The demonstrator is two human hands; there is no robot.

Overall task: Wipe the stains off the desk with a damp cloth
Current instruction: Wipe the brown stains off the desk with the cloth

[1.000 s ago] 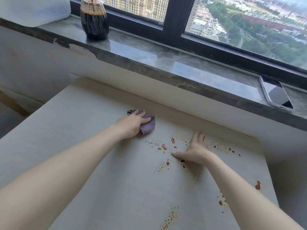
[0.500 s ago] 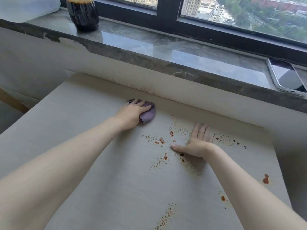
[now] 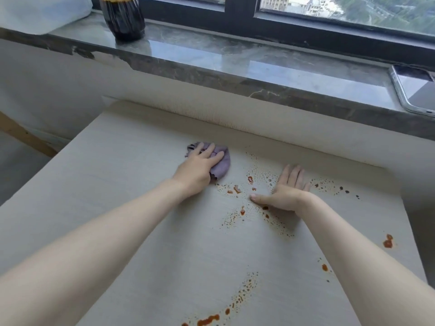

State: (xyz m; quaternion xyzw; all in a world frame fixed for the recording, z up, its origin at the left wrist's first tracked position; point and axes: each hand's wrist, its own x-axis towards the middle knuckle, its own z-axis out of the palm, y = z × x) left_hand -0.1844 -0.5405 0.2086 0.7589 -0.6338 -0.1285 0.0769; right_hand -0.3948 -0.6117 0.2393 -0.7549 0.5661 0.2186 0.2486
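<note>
A small purple cloth [image 3: 222, 164] lies bunched on the pale desk [image 3: 131, 198] near its far edge. My left hand [image 3: 196, 170] lies on top of the cloth, fingers fairly straight and pressing it down. Orange-red stains [image 3: 237, 189] are spattered just right of the cloth and run toward the near edge, with more drops [image 3: 388, 241] at the right side. My right hand [image 3: 288, 192] rests flat on the desk among the stains, fingers spread, holding nothing.
A dark marble windowsill [image 3: 235, 55] runs behind the desk. On it stand a dark ribbed jar [image 3: 122, 17] at the left, a white container [image 3: 40, 12] in the far left corner, and a phone [image 3: 414, 90] at the right. The desk's left edge drops to the floor.
My left hand has kept the cloth near the desk's far edge, with only a slight shift. My right hand stays flat among the stains. The view has tilted down a little.
</note>
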